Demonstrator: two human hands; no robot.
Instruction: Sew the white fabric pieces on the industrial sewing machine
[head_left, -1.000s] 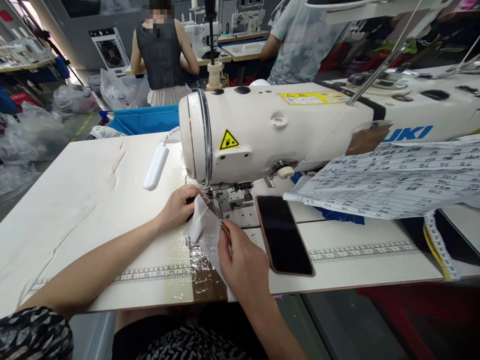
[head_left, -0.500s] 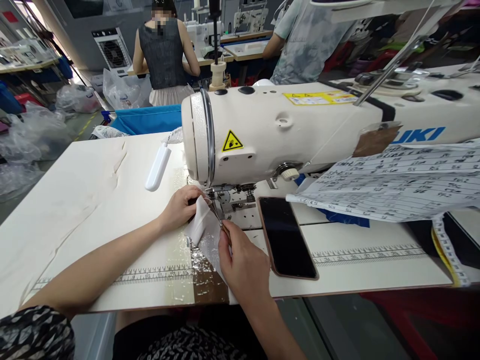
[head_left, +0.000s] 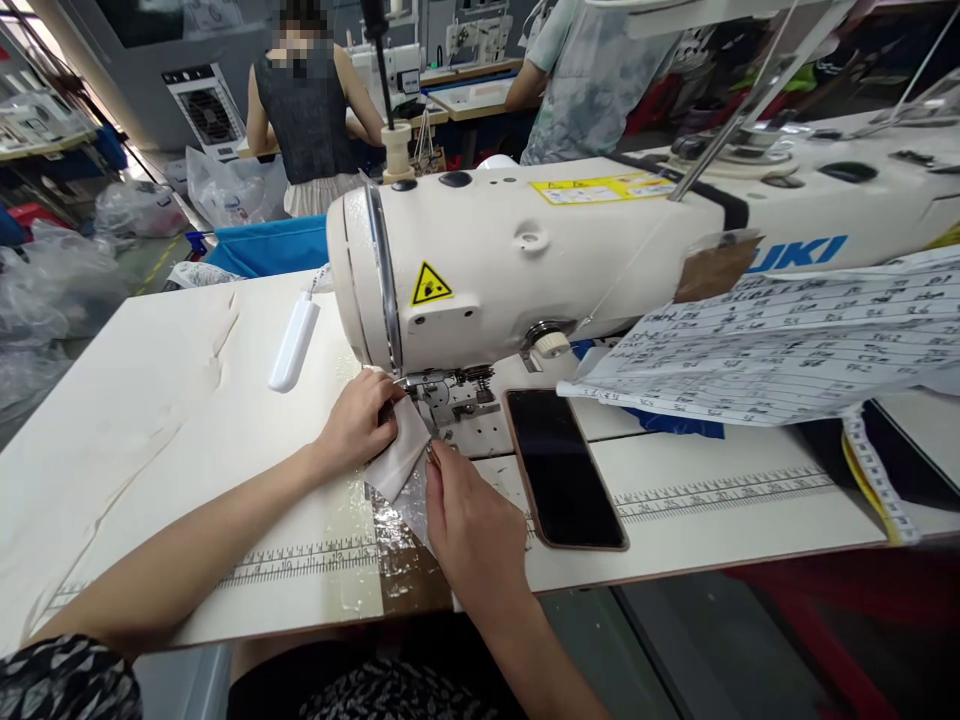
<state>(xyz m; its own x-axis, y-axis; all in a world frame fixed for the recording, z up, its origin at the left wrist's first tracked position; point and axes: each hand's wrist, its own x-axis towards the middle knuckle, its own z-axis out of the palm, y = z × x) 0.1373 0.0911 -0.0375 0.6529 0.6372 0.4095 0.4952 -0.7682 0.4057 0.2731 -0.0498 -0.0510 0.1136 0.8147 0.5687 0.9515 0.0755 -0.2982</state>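
Just left of the needle area of a white sewing machine, my left hand is closed on a small piece of white fabric. The fabric hangs over the front of the machine bed, its lower corner angled toward me. My right hand is closed in a pinch at the fabric's right side. Between its thumb and finger are metal tweezers, mostly hidden by the fingers. The presser foot area lies just beyond both hands, partly covered by the fabric.
A phone lies right of my right hand. Handwritten paper sheets hang over the right side, near a tape measure. A white handheld stick rests on the left of the table. Two people work behind.
My right hand has drawn the tweezers back from the needle area, and less of them shows. The fabric now lies flatter under my left fingers. The whole view has shifted slightly.
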